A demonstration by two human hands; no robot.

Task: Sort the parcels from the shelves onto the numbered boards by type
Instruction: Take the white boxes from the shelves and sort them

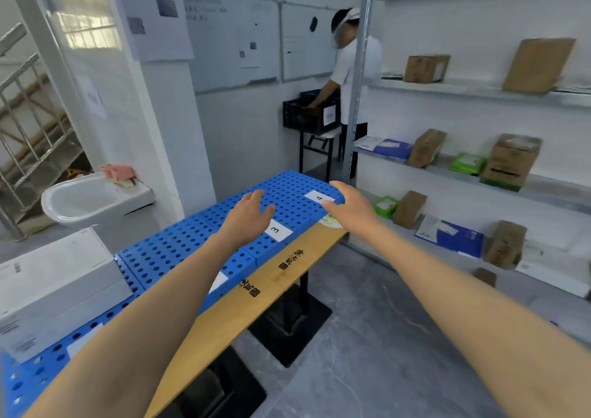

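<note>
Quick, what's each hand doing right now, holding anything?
Left hand: open, fingers spread, holding nothing, beside label 3.
Right hand: open, holding nothing, beside label 4.

Boards on table; shelves with parcels right.

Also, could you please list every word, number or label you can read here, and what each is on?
"3": white label on a blue board.
"4": second white label on the end blue board.
Black characters on the wooden table edge: too blurred to read.
Whiteboard, white box and shelf parcels: print too small or blurred.
</note>
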